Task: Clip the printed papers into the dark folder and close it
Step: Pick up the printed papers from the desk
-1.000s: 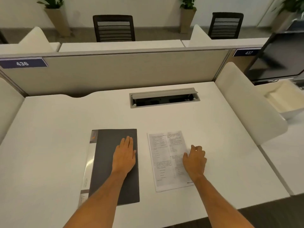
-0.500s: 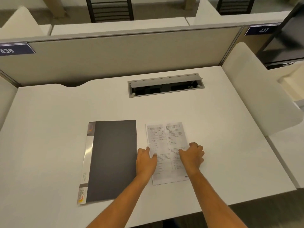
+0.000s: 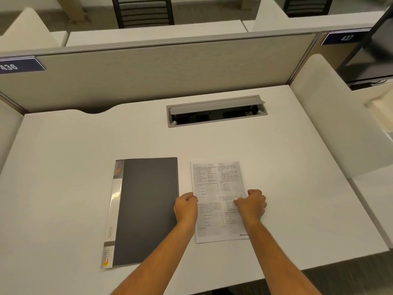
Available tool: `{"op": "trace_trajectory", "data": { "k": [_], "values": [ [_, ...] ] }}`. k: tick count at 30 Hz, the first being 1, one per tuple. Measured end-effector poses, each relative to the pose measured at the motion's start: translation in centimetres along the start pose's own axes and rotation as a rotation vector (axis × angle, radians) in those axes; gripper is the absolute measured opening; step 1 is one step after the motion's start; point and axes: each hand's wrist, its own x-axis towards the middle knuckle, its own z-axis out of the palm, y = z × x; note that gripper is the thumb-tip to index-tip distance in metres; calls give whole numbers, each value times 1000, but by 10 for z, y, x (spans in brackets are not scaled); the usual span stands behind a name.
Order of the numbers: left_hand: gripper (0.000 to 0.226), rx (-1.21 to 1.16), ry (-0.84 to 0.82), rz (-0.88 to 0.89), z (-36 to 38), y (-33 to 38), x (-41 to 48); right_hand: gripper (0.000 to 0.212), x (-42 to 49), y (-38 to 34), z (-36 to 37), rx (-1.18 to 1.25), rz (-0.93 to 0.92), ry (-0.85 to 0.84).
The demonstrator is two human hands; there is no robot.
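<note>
Both hands are curling on the printed papers [image 3: 217, 188], one at each long edge, likely to square the stack and lift it as one piece. The left hand [image 3: 186, 207] is sitting at the left edge, its grip nearly closed, fingertips at the paper's margin; whether it has actually pinched the sheets, I cannot tell. The right hand [image 3: 252, 204] is resting on the right side, grip fisted, knuckles down on the page; hold also unclear. The dark folder [image 3: 146, 209] is lying closed, flat on the counter [image 3: 297, 188], just outboard of the left grip, spine on its far side. Judging by this, the folder is not yet opened, so clipping has not begun.
</note>
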Motion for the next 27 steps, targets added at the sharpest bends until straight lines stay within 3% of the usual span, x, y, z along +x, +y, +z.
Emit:
{"op": "trace_trajectory", "data": {
  "k": [9, 15, 19, 24, 27],
  "values": [
    [14, -77, -3, -113, -4, 18, -5, 54, -4, -3, 0, -23, -63, 31],
    [13, -84, -22, -198, -10, 28, 2, 64, -4, -2, -2, 22, -72, 15],
    [13, -39, -72, -151, -3, 26, -4, 56, -4, -4, -4, 4, -57, -9],
    [6, 17, -18, -46, 10, 19, -7, 52, -11, -5, -8, -57, -96, 0],
    [19, -82, -30, -58, 13, 20, -15, 52, -20, -3, -7, -82, -157, -1]
  ]
}}
